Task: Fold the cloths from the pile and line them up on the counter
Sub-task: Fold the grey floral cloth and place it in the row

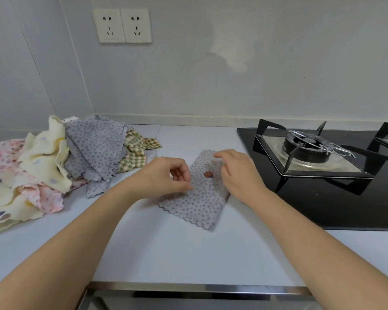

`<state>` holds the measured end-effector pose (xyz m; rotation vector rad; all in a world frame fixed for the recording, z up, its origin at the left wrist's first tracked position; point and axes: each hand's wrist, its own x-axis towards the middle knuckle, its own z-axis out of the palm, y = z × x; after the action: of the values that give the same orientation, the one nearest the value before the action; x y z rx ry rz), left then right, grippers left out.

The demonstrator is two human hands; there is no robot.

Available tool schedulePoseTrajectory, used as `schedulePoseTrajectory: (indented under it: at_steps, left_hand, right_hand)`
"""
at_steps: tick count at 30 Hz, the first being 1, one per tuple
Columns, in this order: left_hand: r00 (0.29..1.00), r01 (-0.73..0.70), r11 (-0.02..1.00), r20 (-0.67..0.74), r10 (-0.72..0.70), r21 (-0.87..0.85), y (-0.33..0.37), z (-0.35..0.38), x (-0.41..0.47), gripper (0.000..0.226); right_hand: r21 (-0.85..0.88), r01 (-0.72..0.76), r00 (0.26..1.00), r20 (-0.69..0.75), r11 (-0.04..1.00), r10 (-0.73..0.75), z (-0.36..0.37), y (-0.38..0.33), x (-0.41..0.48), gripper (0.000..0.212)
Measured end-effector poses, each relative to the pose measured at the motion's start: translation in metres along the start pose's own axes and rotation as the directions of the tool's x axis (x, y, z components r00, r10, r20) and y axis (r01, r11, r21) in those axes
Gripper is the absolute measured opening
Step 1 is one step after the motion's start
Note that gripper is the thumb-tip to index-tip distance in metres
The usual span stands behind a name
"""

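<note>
Grey dotted cloth [202, 204], folded into a narrow rectangle, is laid on the pale counter [166, 247], just beside the black gas hob [311, 153]. Its left edge is met by the left hand [164, 177], fingers curled towards the thumb; whether fabric is pinched cannot be told. Its right side is touched by the right hand [238, 173], fingers loosely bent. A pile of cloths [54, 166] is heaped at the left.

Counter [166, 253] holds cloth pile [54, 166], one folded grey cloth [197, 206] and a hob [311, 209].
</note>
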<state>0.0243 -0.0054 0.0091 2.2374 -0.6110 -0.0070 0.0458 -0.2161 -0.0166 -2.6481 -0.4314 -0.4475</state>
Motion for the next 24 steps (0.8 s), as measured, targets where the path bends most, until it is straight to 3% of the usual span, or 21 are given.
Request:
schedulePoseTrajectory:
  at_steps: [2, 5, 8, 10, 13, 16, 19, 22, 24]
  left_hand:
    - [0.994, 0.035, 0.999, 0.102, -0.032, -0.022, -0.004, -0.003, -0.001, 0.023]
    - [0.966, 0.031, 0.989, 0.249, -0.066, 0.142, -0.015, 0.0, 0.002, 0.027]
    - [0.99, 0.008, 0.978, 0.134, -0.036, 0.206, -0.019, 0.009, 0.004, 0.014]
    - [0.998, 0.02, 0.986, 0.051, -0.028, 0.163, -0.018, 0.012, 0.004, 0.014]
    - [0.998, 0.062, 0.995, 0.019, -0.063, 0.084, -0.02, 0.01, 0.004, 0.013]
    - [0.996, 0.091, 0.994, 0.017, -0.092, 0.056, -0.022, 0.008, 0.006, 0.014]
    - [0.995, 0.102, 0.994, 0.012, -0.102, 0.03, -0.024, 0.007, 0.007, 0.014]
    - [0.994, 0.102, 0.994, 0.031, -0.103, 0.038, -0.023, 0.006, 0.005, 0.014]
    - [0.994, 0.101, 0.992, 0.027, -0.104, 0.079, -0.021, 0.005, 0.004, 0.019]
  right_hand:
    - [0.041, 0.009, 0.999, -0.046, 0.999, -0.007, -0.003, -0.001, 0.0, 0.041]
    - [0.08, 0.046, 0.999, -0.007, 0.996, -0.046, 0.0, 0.001, 0.001, 0.042]
    - [0.145, 0.109, 0.992, 0.054, 0.983, -0.118, -0.003, 0.003, 0.0, 0.055]
    - [0.253, 0.141, 0.974, 0.138, 0.957, -0.18, -0.008, 0.002, -0.002, 0.066]
    - [0.388, 0.115, 0.917, 0.313, 0.915, -0.248, -0.013, 0.004, -0.007, 0.077]
    - [0.375, 0.096, 0.871, 0.416, 0.922, -0.26, -0.017, 0.007, -0.009, 0.081]
    - [0.315, 0.126, 0.869, 0.423, 0.941, -0.258, -0.015, 0.002, -0.01, 0.072]
    - [0.327, 0.148, 0.908, 0.328, 0.933, -0.259, -0.007, -0.001, -0.01, 0.048]
    - [0.353, 0.143, 0.901, 0.34, 0.925, -0.269, -0.005, 0.001, -0.009, 0.035]
